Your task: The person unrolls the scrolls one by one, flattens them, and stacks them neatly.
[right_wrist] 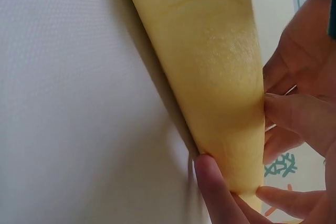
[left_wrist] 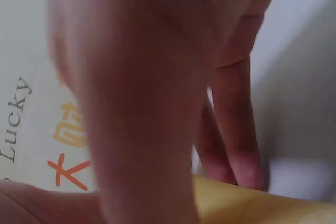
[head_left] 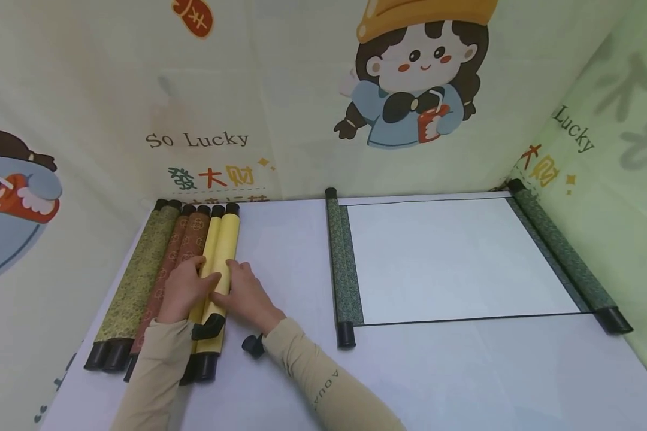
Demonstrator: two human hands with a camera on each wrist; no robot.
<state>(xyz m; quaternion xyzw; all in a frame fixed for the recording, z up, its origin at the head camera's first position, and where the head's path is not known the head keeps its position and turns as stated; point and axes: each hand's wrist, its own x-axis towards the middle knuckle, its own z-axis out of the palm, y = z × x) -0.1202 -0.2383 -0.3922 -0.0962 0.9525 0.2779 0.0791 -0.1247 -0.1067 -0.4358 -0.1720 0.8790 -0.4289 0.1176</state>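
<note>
Both hands are at a yellow scroll [head_left: 227, 239] made of two parallel rolls with black end caps. My left hand [head_left: 186, 287] grips it from the left. From the right, my right hand [head_left: 248, 293] holds the same roll, its thumb on the near side of the left thumb. In the right wrist view, fingers [right_wrist: 212, 182] press one side of the yellow roll and a thumb the other. The blurred right hand fills most of the left wrist view, with a yellow strip below. Directly left lies a brown flower-patterned scroll [head_left: 194, 233], partly behind the left hand.
An olive speckled scroll [head_left: 135, 281] lies at the far left of the white table [head_left: 291, 251]. On the right, a dark green scroll [head_left: 346, 263] lies unrolled over a blank white sheet [head_left: 453, 257]. Printed cloth [head_left: 296, 90] hangs behind.
</note>
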